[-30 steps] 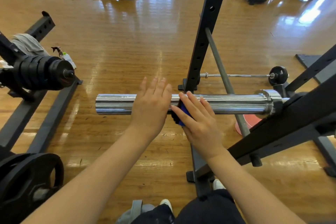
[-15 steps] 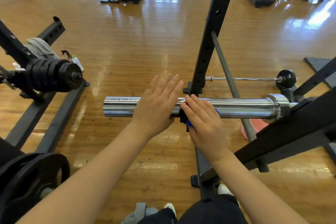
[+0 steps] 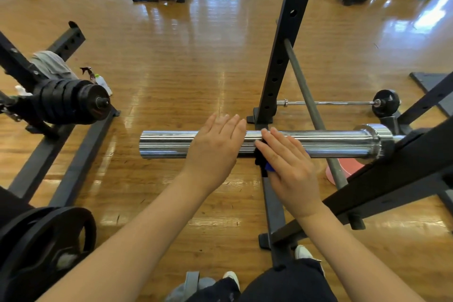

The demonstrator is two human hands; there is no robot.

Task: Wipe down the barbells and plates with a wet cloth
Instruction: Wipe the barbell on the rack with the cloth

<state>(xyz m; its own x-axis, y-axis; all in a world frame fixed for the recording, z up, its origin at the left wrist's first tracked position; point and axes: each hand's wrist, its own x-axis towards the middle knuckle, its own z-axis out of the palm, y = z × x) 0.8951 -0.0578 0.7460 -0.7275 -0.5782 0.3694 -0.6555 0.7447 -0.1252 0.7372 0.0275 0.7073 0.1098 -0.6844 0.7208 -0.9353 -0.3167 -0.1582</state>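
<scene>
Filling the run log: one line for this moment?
left hand flat on barbell sleeve | right hand presses blue cloth on sleeve

1. My left hand [image 3: 215, 152] lies flat on the barbell sleeve [image 3: 318, 143], my right hand [image 3: 291, 169] just beside it to the right, pressing the cloth [image 3: 263, 164] against the sleeve.
2. The rack upright [image 3: 282, 56] stands behind the sleeve.
3. Stacked plates [image 3: 66, 103] sit far left; a second barbell [image 3: 328, 103] lies on the floor [image 3: 183, 68] behind, right.

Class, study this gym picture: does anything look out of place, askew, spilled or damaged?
Nothing looks spilled or broken. The one loose item is a grey towel draped over the black rack at far left. Both hands lie flat on the chrome bar, the right hand pressing a blue cloth.
</scene>
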